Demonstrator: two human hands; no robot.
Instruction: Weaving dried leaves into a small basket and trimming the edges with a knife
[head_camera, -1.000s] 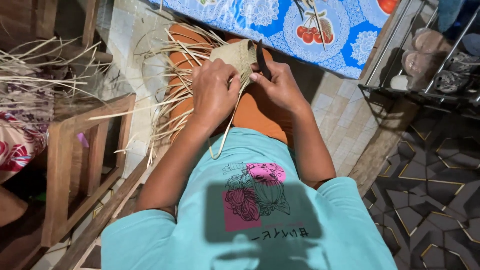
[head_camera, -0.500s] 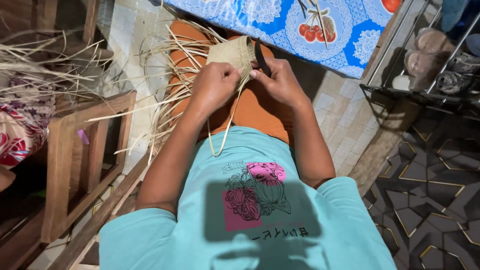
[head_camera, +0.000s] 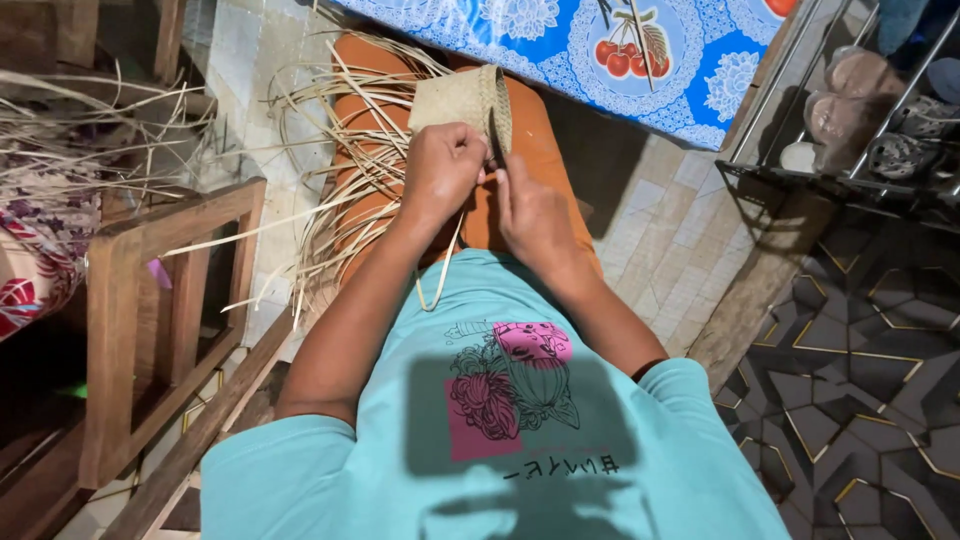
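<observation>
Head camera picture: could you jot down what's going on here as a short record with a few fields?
Left hand: grips the woven straw pouch at its lower edge
Right hand: pinches a straw strip beside the pouch
Loose straw strips: fan out over the person's lap
Lap: orange trousers
Ahead: blue flowered tablecloth
To the person's left: wooden chair frame

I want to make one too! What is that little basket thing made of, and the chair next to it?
The small woven piece looks like dried flat plant strips, maybe palm or pandan leaf: pale tan, matte, with a plaited checker pattern and loose strips trailing out. The left hand and right hand hold it. The chair frame looks like plain brown wood, with visible grain.
</observation>
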